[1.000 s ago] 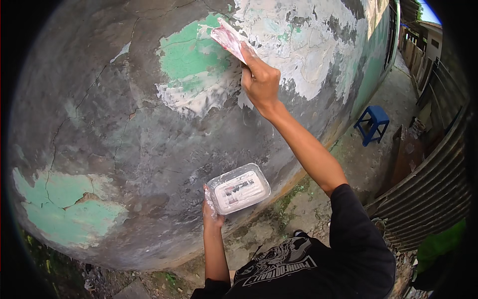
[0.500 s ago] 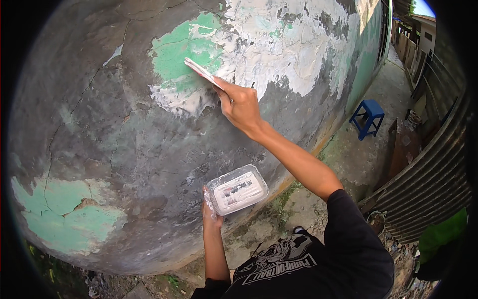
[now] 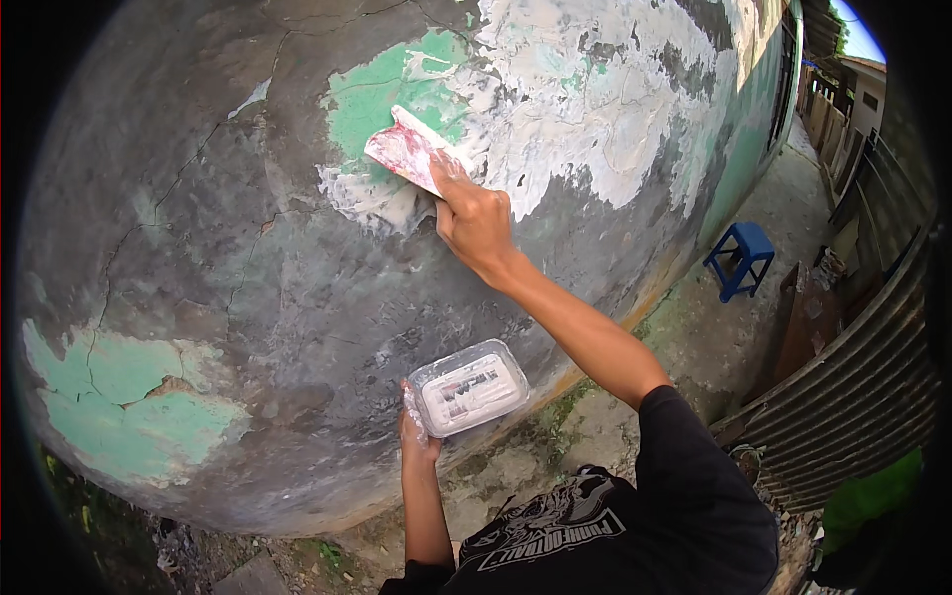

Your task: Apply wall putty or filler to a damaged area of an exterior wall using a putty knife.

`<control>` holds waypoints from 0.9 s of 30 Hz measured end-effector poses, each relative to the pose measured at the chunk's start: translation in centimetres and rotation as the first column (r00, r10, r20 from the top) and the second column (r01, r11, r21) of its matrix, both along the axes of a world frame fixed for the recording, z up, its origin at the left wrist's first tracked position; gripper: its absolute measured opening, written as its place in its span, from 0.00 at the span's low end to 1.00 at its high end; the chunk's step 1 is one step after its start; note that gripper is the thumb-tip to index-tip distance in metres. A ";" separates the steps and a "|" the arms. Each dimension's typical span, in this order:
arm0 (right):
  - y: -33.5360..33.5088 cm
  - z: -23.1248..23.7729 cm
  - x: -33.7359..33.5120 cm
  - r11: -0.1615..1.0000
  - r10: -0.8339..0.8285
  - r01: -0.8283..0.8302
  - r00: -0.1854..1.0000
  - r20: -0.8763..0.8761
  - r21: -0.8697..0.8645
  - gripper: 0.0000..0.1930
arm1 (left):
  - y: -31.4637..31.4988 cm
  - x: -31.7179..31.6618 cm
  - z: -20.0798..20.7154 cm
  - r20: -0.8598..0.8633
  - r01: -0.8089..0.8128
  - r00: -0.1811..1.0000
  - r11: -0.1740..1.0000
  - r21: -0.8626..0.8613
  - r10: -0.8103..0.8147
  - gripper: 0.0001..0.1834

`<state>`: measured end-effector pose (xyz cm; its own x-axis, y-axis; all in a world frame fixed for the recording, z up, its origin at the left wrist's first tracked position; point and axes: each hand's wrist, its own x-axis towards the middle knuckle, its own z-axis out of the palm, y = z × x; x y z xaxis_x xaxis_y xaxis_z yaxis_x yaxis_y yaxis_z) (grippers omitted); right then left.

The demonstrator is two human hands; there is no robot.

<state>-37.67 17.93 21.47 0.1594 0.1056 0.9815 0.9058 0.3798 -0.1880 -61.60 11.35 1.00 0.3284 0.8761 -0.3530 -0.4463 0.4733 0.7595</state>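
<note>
My right hand (image 3: 478, 226) is closed around a flat scraper (image 3: 409, 149) smeared with white putty and red in places. Its blade lies over a green patch (image 3: 372, 94) on the grey wall (image 3: 297, 288); whether it touches cannot be told. Right of the blade spreads rough white putty (image 3: 565, 109), with a smaller smear just below the patch. Down near the wall's foot, my left hand (image 3: 416, 426), whitened with putty, grips the left side of a clear plastic tub (image 3: 470, 389). White putty coats the tub's bottom.
A blue plastic stool (image 3: 740, 260) stands on the concrete path at right. Beyond it runs a corrugated metal sheet (image 3: 843, 377), with green leaf-like material below. Cracks cross the wall on the left, above another green patch (image 3: 139, 426). Rubble lies along the wall's base.
The scraper has turned from nearly edge-on to showing its broad, smeared face. My view has shifted slightly, and the tub stays in my left hand.
</note>
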 end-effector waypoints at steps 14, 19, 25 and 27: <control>2.3 0.5 0.4 0.981 -0.192 0.186 0.971 0.145 0.054 0.25 | -1.2 0.4 0.1 0.068 -0.040 0.997 0.999 0.013 0.039 0.34; -1.2 0.3 2.8 0.985 0.169 -0.163 0.963 0.211 -0.048 0.26 | -0.9 0.3 0.2 0.069 -0.031 0.997 0.999 0.044 0.028 0.34; -5.6 9.3 10.4 0.994 0.068 -0.112 0.578 0.813 -0.003 0.14 | -0.8 0.7 -1.9 0.042 0.000 0.999 1.000 0.030 -0.002 0.33; -5.0 12.6 12.8 0.995 0.030 -0.095 0.378 0.925 0.007 0.12 | -1.0 0.6 -2.9 0.045 -0.005 0.999 0.999 0.033 0.004 0.33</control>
<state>-24.82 12.98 34.07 -0.8536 0.0209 0.5205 0.4794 0.4225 0.7692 -61.00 10.37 -1.95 0.3394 0.8886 -0.3087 -0.4821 0.4461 0.7541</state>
